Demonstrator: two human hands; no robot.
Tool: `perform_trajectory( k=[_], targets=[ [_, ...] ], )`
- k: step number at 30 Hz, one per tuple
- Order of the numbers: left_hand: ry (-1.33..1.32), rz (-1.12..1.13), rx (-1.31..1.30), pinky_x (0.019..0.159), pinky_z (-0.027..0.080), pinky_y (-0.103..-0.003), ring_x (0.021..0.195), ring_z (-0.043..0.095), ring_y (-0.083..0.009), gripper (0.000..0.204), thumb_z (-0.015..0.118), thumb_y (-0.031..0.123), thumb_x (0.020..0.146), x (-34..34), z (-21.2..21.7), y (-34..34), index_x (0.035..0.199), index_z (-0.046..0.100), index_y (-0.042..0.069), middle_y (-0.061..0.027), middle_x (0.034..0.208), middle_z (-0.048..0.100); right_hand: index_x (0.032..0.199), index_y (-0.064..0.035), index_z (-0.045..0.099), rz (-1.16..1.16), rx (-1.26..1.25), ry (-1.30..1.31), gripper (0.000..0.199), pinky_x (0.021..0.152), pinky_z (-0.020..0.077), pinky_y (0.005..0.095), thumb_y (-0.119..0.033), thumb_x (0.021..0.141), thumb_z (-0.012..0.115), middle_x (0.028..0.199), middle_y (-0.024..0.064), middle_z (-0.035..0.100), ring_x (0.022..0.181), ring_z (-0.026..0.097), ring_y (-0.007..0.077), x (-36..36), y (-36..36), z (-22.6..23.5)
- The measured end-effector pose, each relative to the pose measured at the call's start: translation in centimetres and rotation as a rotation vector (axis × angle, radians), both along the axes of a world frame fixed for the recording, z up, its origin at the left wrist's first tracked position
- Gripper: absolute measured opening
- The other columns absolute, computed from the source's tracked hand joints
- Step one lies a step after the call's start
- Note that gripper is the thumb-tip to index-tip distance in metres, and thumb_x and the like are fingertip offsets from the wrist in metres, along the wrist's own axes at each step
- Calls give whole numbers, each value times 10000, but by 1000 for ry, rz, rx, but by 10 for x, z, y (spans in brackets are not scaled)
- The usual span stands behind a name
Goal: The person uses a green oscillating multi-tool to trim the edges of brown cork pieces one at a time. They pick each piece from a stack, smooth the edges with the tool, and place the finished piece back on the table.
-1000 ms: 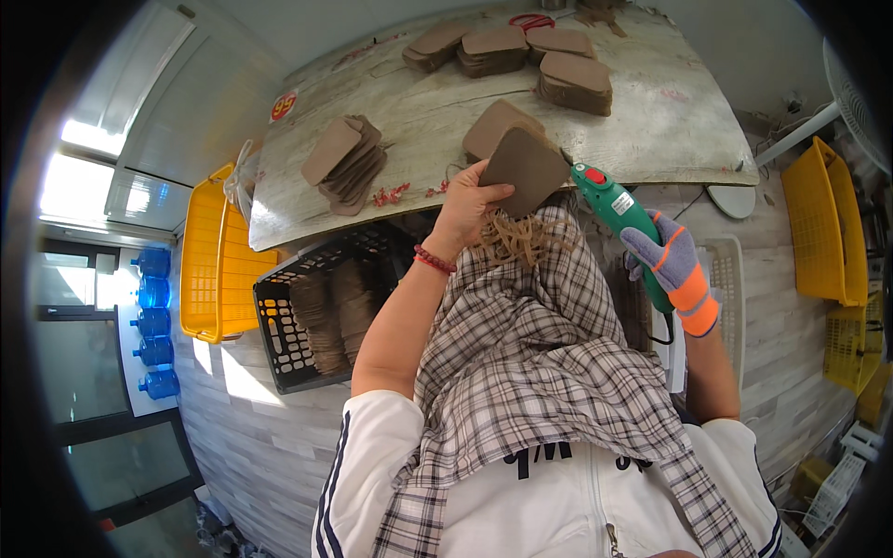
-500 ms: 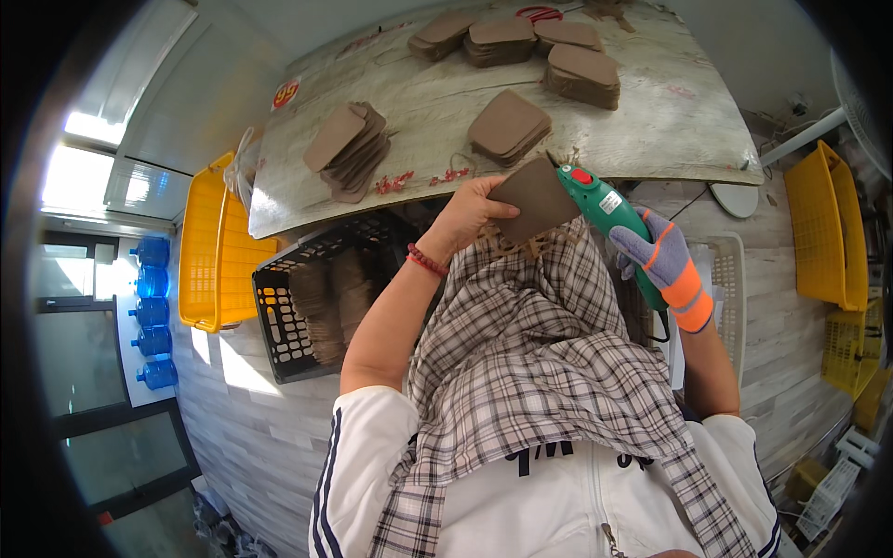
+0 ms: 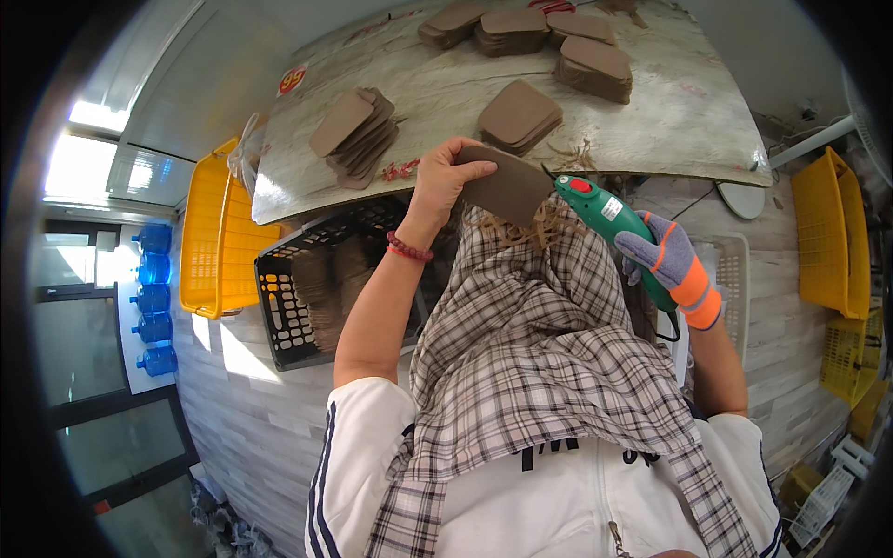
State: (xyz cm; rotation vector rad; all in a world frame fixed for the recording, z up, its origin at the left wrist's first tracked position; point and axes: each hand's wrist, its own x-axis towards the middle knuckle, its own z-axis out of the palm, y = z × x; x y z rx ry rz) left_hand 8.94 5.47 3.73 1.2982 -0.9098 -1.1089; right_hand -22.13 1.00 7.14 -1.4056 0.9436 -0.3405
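Note:
Between thumb and fingers, my left hand [image 3: 445,177] pinches a flat brown piece with rounded corners [image 3: 510,191], held above my lap at the table's near edge. My right hand [image 3: 659,249], in a grey and orange glove, wraps round a green electric cutter [image 3: 600,210] with a red button. The cutter's dark tip points at the piece's right corner; whether they touch I cannot tell. Thin brown trimmings [image 3: 521,230] lie on my checked apron [image 3: 521,344] beneath the piece. A stack of similar brown pieces [image 3: 519,113] sits on the table just beyond.
On the worn table [image 3: 437,88] stand more brown stacks [image 3: 595,70] at the back and a fanned pile [image 3: 355,135] at left. Below left is a black crate [image 3: 279,321] holding brown pieces. Yellow crates [image 3: 206,246] flank both sides; a white basket [image 3: 735,279] stands by my right arm.
My left hand has moved left and slightly up, and the brown piece has turned in its grip. The cutter has stayed almost in place. More trimmings show below the piece.

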Motion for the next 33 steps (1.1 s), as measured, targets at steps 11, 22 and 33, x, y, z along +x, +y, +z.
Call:
perform_trajectory(
  k=[11, 22, 33],
  targets=[
    [-75, -203, 66, 663, 489, -225, 729, 605, -88, 162, 697, -3, 730, -12, 1, 2, 882, 643, 4, -30, 810, 657, 1081, 12, 558, 68, 17, 46, 383, 469, 445, 210, -253, 829, 675, 686, 9, 558, 517, 528, 65, 10, 2, -2],
    [-246, -375, 159, 757, 450, -225, 828, 575, -79, 296, 687, -21, 715, -16, 11, 8, 995, 602, 29, -18, 865, 636, 1028, 15, 576, 98, 39, 10, 366, 454, 419, 207, -254, 815, 701, 673, -2, 548, 522, 512, 52, 29, 0, -6],
    [4, 635, -166, 783, 498, -313, 883, 591, -191, 304, 590, -32, 815, 159, 25, 3, 1114, 589, 25, -102, 1013, 623, 989, 11, 547, -89, 43, -88, 339, 456, 451, 231, -274, 845, 661, 679, 47, 581, 522, 555, 94, 17, -3, -32]
  ],
)
